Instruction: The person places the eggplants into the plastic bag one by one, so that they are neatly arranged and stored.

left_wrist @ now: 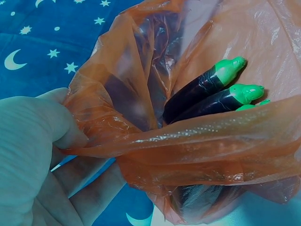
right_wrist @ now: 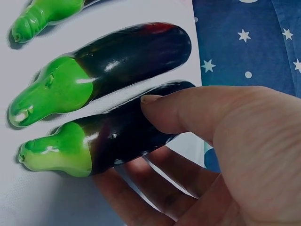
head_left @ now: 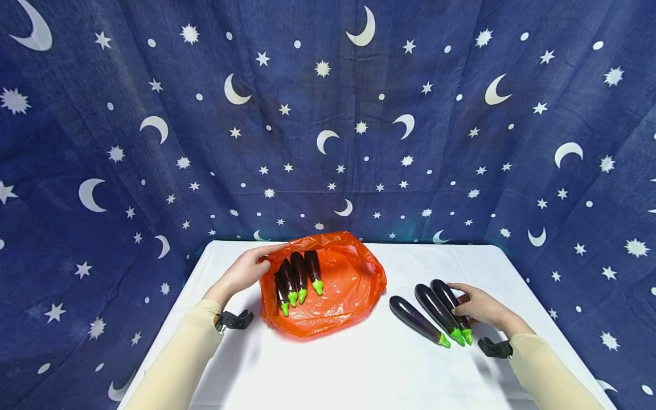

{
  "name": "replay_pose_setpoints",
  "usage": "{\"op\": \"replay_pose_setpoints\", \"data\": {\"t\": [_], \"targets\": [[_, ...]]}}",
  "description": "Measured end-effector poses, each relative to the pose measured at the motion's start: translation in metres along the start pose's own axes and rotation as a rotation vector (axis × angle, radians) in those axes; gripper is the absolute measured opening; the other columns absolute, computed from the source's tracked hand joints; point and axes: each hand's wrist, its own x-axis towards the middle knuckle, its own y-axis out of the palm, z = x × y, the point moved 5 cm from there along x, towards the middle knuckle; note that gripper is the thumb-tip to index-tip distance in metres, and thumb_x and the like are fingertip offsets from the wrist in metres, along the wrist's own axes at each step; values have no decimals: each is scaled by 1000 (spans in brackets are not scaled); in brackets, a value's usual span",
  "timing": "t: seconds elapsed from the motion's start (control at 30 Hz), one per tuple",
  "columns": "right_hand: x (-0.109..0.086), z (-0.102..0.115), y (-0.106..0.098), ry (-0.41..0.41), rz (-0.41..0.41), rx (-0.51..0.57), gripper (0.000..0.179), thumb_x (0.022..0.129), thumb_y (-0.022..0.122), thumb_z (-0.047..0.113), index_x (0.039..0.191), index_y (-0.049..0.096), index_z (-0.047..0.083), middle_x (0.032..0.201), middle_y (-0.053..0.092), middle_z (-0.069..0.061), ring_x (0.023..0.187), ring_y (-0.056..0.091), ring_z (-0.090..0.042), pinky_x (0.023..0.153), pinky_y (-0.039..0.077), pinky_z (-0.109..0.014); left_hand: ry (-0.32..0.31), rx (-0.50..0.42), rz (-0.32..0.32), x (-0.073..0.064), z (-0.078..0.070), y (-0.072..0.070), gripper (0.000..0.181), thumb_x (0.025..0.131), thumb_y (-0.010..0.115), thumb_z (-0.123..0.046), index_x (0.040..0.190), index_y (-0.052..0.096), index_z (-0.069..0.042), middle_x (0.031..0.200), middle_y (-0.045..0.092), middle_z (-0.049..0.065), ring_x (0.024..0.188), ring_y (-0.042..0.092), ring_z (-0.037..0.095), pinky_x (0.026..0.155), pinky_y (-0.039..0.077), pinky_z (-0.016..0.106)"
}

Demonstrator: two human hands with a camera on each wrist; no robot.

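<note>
An orange plastic bag (head_left: 348,285) lies with its mouth spread, and several dark eggplants (head_left: 299,273) with green stem ends rest side by side in its left part. My left hand (head_left: 244,272) pinches the bag's left rim between thumb and fingers; the left wrist view shows the thin film (left_wrist: 108,122) bunched there. Over on the right, my right hand (head_left: 483,308) grips the rightmost loose eggplant (right_wrist: 117,136), thumb on top and fingers curled along its outer side. Beside it lie a middle eggplant (head_left: 434,304) and a left one (head_left: 414,319), stem ends toward me.
A white cloth (head_left: 333,370) covers the table under everything. Behind it and at both sides hangs a dark blue curtain (head_left: 287,142) with moons and stars. Black straps with small mounts (head_left: 234,320) sit on both wrists.
</note>
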Motion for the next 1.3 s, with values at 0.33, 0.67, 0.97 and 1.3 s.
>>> {"op": "replay_pose_setpoints", "data": {"t": [0.33, 0.67, 0.97, 1.3], "targets": [[-2, 2, 1, 6, 4, 6, 79, 87, 69, 2, 156, 31, -5, 114, 59, -24, 89, 63, -27, 71, 57, -46, 12, -20, 13, 0, 2, 1, 59, 93, 47, 4, 145, 62, -20, 134, 66, 4, 104, 60, 21, 94, 46, 41], [2, -1, 2, 25, -11, -18, 77, 88, 67, 4, 156, 31, -4, 116, 60, -24, 90, 64, -27, 71, 58, -45, 24, 0, 19, 1, 1, 0, 60, 92, 46, 4, 145, 61, -20, 134, 65, 4, 98, 55, 23, 85, 42, 39], [1, -1, 3, 34, -20, -43, 77, 89, 67, 6, 156, 30, -5, 117, 60, -26, 93, 65, -28, 72, 58, -45, 13, 5, 7, 0, 0, -1, 58, 93, 46, 3, 145, 61, -19, 136, 65, 4, 108, 59, 22, 97, 45, 43], [-3, 3, -2, -27, -74, -72, 74, 93, 63, 8, 156, 29, -5, 123, 57, -33, 94, 65, -29, 71, 57, -42, 4, 16, -4, 0, 0, -1, 58, 93, 47, 2, 144, 62, -20, 136, 65, 4, 110, 59, 23, 100, 45, 43]]}}
